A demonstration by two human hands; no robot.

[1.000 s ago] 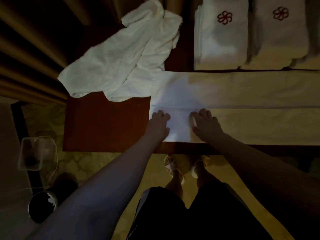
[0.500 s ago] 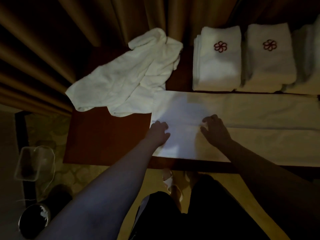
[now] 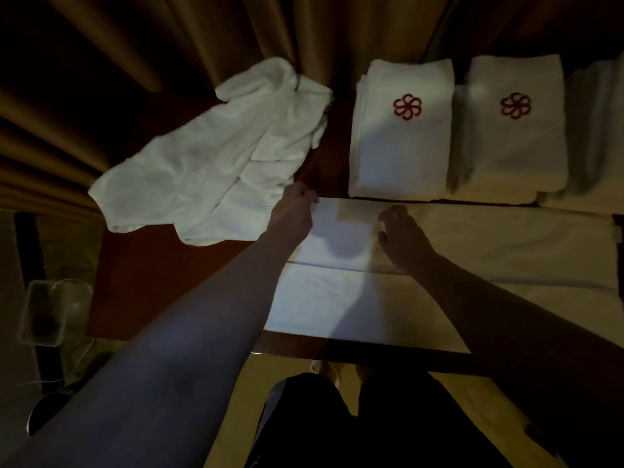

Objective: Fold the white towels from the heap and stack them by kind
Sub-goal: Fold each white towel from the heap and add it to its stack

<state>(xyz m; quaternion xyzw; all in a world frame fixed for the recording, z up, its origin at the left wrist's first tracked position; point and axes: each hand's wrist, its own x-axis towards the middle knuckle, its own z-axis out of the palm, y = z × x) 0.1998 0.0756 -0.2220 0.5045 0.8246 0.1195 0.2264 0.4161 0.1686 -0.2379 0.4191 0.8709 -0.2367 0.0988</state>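
The flat towel point(image 3: 472, 258) lay along the table's point(image 3: 175, 282) near edge, running off toward 3 o'clock. The left hand point(image 3: 293, 211) pinched its far left corner. The right hand point(image 3: 401, 234) rested curled on it; whether it gripped could not be told. Bare tabletop lay at 9 o'clock, the heap point(image 3: 216, 170) at 11, folded stacks point(image 3: 401, 136) at 1.

Both arms reach forward (bare), left hand point(image 3: 294, 207) pinching, right hand point(image 3: 401, 235) loosely curled.

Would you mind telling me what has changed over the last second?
Both hands moved from the spread towel's near half to its far edge: the left hand now pinches the far left corner, the right hand hovers alongside. The crumpled towel and folded stacks stayed put.
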